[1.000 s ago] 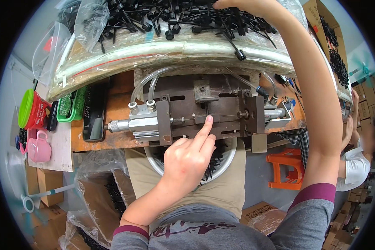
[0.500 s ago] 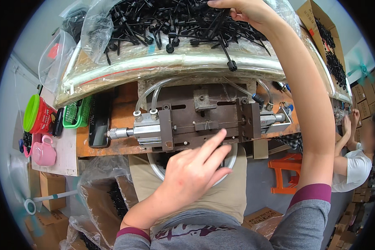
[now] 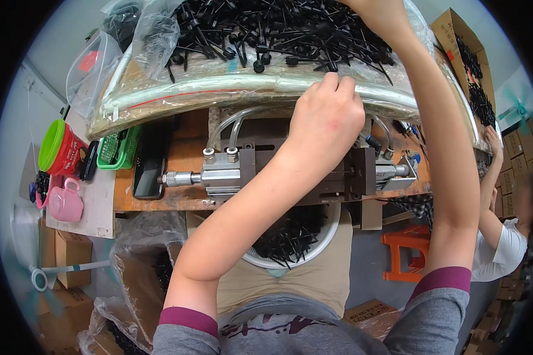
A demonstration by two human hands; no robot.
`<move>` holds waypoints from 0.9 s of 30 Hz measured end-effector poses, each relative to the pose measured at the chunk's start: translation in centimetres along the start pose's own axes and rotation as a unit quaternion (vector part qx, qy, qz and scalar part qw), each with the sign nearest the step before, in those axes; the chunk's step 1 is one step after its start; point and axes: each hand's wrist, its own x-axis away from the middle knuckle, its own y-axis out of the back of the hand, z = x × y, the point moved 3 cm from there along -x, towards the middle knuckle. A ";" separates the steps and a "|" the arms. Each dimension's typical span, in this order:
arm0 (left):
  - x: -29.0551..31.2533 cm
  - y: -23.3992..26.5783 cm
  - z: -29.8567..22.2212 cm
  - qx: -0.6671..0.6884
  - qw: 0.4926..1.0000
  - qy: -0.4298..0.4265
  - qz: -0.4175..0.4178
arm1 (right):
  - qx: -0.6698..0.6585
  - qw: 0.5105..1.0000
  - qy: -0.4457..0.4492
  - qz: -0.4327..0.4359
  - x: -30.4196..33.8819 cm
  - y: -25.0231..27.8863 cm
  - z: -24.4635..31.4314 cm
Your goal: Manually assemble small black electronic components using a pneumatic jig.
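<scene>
My left hand (image 3: 328,118) reaches over the fixture to the front edge of the tray, its fingers curled together at a thin black rod-shaped part with a knobbed end (image 3: 331,64). The fingertips are mostly hidden by the back of the hand. My right hand (image 3: 380,13) is at the far right of a heap of black parts (image 3: 243,35), with its fingers cut off by the upper edge. Below my left forearm sits the dark metal fixture (image 3: 272,133), with a silver cylinder (image 3: 222,174) at its left and another (image 3: 391,171) at its right.
A white basin (image 3: 331,234) with black parts rests at my lap. Leftward are a phone (image 3: 150,171), a green basket (image 3: 127,151), a red tub (image 3: 62,151) and a pink cup (image 3: 65,201). An orange stool (image 3: 405,251) and a co-worker (image 3: 503,242) are at the right.
My left hand has moved from in front of the fixture up to the tray edge, and its fingers have closed. My right hand has shifted slightly farther up, its fingers leaving the picture.
</scene>
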 end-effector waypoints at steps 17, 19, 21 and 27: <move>11.0 6.7 -3.0 0.278 0.956 0.084 0.037 | 0.002 0.922 0.037 0.385 4.1 -3.0 -0.2; 12.3 6.3 -3.5 0.270 0.957 0.091 0.055 | 0.051 0.897 0.030 0.438 4.5 -3.6 1.6; 13.4 5.6 -3.6 0.250 0.962 0.092 0.063 | 0.062 0.913 0.104 0.390 5.2 -4.3 0.8; 15.0 3.9 -4.0 0.182 0.977 0.085 0.077 | 0.019 0.939 0.079 0.335 3.2 -3.0 1.0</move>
